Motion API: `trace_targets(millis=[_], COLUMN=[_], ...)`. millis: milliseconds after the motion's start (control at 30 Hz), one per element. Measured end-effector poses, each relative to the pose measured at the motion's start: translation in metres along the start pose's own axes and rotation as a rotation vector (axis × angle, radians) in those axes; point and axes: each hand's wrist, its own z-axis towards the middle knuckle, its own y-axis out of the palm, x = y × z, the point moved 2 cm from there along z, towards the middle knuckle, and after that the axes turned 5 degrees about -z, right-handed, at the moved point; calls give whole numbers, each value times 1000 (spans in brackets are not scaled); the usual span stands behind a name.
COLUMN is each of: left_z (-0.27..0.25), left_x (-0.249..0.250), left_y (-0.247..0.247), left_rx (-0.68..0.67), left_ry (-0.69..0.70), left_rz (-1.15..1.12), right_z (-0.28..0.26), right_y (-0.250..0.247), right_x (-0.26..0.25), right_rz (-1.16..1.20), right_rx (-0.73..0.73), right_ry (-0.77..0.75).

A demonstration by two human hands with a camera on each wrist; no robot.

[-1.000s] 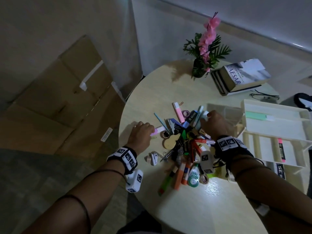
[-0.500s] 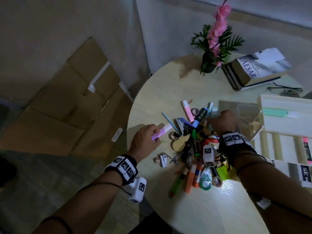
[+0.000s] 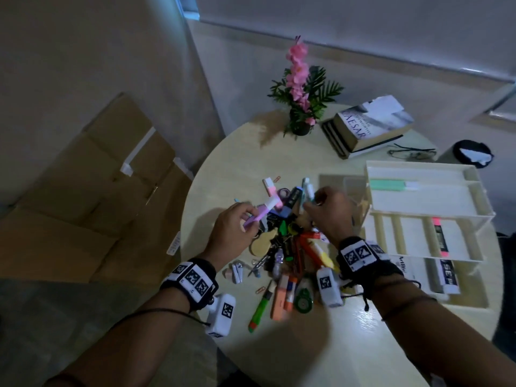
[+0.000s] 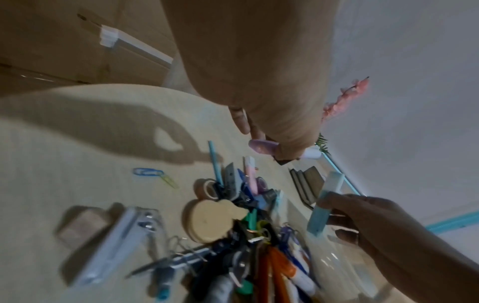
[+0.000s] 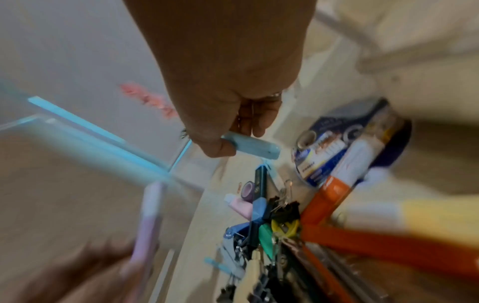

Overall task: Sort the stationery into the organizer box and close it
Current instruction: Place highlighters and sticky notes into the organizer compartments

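Round pale desk (image 3: 282,163) in a dim room, and both hands are up over the stationery pile (image 3: 287,247). Left hand (image 3: 231,233) pinches a purple highlighter (image 3: 261,215) between thumb and fingers, white cap pointing up and away toward the right. Right hand (image 3: 332,212) curls round a light-blue highlighter (image 4: 324,203), gripped near one end, cap raised. The organizer box (image 3: 418,216) sits open to the right of the pile, a green highlighter (image 3: 391,184) and a pink one (image 3: 438,236) already lying in its trays. The right hand is clearly nearer the box, just beside its edge; the left must cross the pile. Both wrists are lifted, knuckles up.
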Motion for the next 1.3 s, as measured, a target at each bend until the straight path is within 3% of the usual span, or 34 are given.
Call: trace_targets(millis=[133,267,400,500,633,833,1067,1300], left_z=[20,41,62,75,89,96,98,100], left_x=[41,88,142,176,206,226,227,229], left_y=[32,70,106,132,162,192,197,200], left_rx=[-45,-59,-87,-150,-252,-295,-265,-253], left_ry=[45,82,189,238,318,303,255,220], left_rz=[-69,-110,-102,-44,118,359,491,486], right_z=[-28,-33,-7,17,33,45,56,59], right_y=[-61,-150,-221,-248,-255,-239,-230,-223], right_x=[10,46,108,152,186,197,196,209], right_rz=[-80,-73,-193,-335,-412,-473,-328,-229], right_rx=[-55,43,228,268,205,152,95,94], right_ry=[-293,-425,-412,-367,-413,-547,-497,-470])
